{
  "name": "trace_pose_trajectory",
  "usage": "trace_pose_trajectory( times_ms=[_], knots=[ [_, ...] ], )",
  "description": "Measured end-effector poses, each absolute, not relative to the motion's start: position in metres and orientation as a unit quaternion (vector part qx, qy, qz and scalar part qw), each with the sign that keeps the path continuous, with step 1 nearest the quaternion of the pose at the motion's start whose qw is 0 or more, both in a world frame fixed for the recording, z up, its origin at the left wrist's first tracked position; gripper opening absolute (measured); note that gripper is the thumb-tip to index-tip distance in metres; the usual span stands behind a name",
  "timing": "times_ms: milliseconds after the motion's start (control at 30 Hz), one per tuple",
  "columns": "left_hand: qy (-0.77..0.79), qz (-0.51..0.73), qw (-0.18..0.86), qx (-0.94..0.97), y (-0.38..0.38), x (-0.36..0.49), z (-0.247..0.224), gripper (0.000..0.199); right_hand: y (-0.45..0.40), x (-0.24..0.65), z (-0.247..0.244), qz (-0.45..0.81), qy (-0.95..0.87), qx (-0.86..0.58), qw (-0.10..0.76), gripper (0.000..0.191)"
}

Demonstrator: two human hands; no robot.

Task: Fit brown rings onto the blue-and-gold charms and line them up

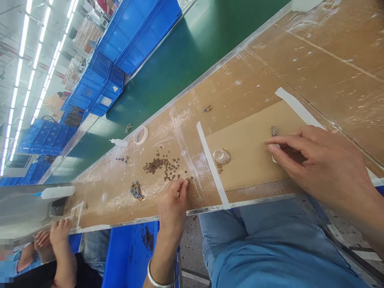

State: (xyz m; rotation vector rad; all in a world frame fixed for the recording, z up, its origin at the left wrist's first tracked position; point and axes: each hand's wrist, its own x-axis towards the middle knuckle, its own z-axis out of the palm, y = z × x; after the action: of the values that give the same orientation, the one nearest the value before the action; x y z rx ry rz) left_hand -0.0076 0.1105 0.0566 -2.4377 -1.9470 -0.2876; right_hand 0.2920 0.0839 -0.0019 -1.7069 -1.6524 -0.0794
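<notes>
My left hand (173,202) is pinched closed at the edge of a scatter of small brown pieces (157,165); what its fingertips hold is too small to name. On the right, my right hand (318,160) has thumb and forefinger pressed together over the brown paper sheet (249,140). Just beyond those fingers lies a small greyish piece (274,131), and something pale shows beneath them. A small clear round dish (222,156) sits on the sheet between my hands. Left of the brown pieces is a little pile of blue and tan pieces (136,191).
A tape roll (141,135) and small white bottle (119,142) lie along the far edge. A larger white bottle (58,192) is at left, near another person's hands (60,232). Blue crates (135,32) stand beyond the green surface (180,60). A blue bin (129,252) is below the table.
</notes>
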Motion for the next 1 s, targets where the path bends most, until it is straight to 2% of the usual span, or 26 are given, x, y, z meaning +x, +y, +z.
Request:
trace_pose_trajectory(
  times_ms=[167, 433, 633, 733, 900, 1000],
  knots=[
    [-0.613, -0.05, 0.057, -0.786, 0.112, -0.002, 0.057, 0.01, 0.084, 0.292, 0.0, -0.038, -0.648, -0.664, 0.371, 0.028],
    [-0.71, 0.056, -0.001, -0.702, 0.117, 0.018, 0.07, 0.015, 0.083, 0.292, 0.001, -0.016, -0.64, -0.668, 0.379, 0.02],
    [-0.732, 0.081, -0.012, -0.677, 0.121, 0.026, 0.071, 0.018, 0.083, 0.292, 0.001, -0.016, -0.641, -0.664, 0.385, 0.018],
    [-0.742, 0.042, -0.042, -0.668, 0.121, 0.021, 0.071, 0.018, 0.083, 0.292, 0.002, -0.016, -0.644, -0.657, 0.392, 0.019],
    [-0.75, -0.113, -0.172, -0.628, 0.118, 0.003, 0.069, 0.018, 0.081, 0.29, 0.004, -0.007, -0.627, -0.668, 0.402, 0.019],
    [-0.735, -0.197, -0.214, -0.612, 0.112, -0.005, 0.066, 0.019, 0.081, 0.289, 0.005, -0.005, -0.607, -0.679, 0.412, 0.017]
  ],
)
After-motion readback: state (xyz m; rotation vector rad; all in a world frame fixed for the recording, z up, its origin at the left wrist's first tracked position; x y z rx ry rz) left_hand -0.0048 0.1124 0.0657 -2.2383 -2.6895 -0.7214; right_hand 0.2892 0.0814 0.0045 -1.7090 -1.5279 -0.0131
